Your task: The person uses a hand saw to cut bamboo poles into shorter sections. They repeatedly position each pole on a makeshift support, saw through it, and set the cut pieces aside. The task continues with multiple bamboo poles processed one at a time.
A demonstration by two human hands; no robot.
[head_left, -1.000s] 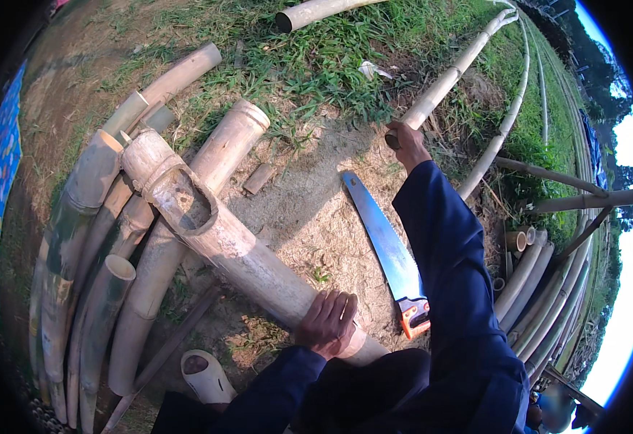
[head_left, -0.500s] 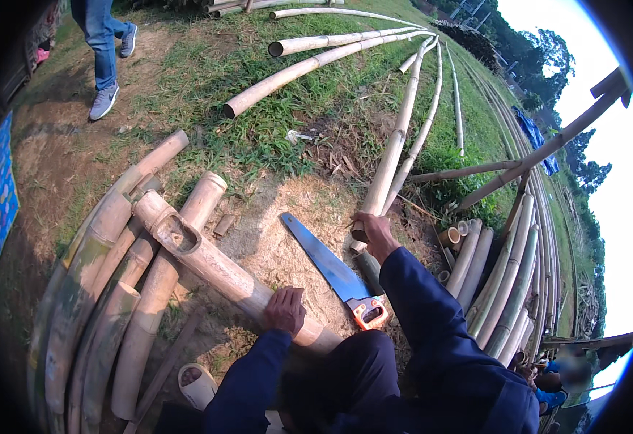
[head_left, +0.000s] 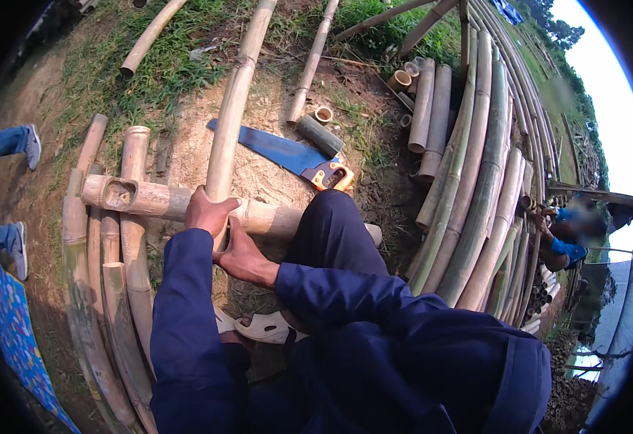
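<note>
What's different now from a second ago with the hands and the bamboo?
The right hand has brought the end of the long pole leftward, so the pole now crosses above the saw and the thick bamboo with the hole. The left hand has moved off that thick bamboo and taken hold of the pole too. The saw still lies on the ground.

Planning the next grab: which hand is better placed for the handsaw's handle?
The right hand, probably: the handsaw's handle lies right of the bamboo pole that both hands hold; the left hand would likely have to reach across.
</note>
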